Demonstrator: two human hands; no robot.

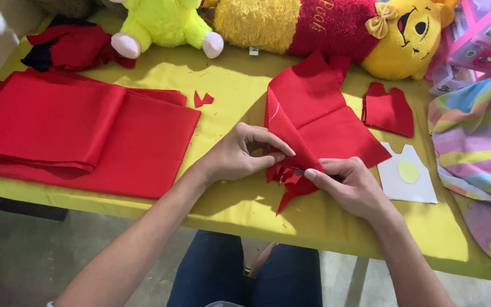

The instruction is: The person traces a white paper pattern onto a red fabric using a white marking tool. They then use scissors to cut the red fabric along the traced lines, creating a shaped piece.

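Observation:
My left hand (240, 154) pinches the lower edge of a loose piece of red cloth (313, 113) that lies partly raised on the yellow table (228, 85). My right hand (354, 187) is closed around a pair of scissors whose blades (298, 170) show only a little under the cloth. Jagged red offcuts (288, 187) hang below the cut edge between both hands.
A folded stack of red cloth (80, 131) lies at the left. A cut red shirt-shaped piece (388, 111) and a white paper pattern (407, 176) lie at the right, beside striped cloth (478, 136). Plush toys (336, 25) line the far edge.

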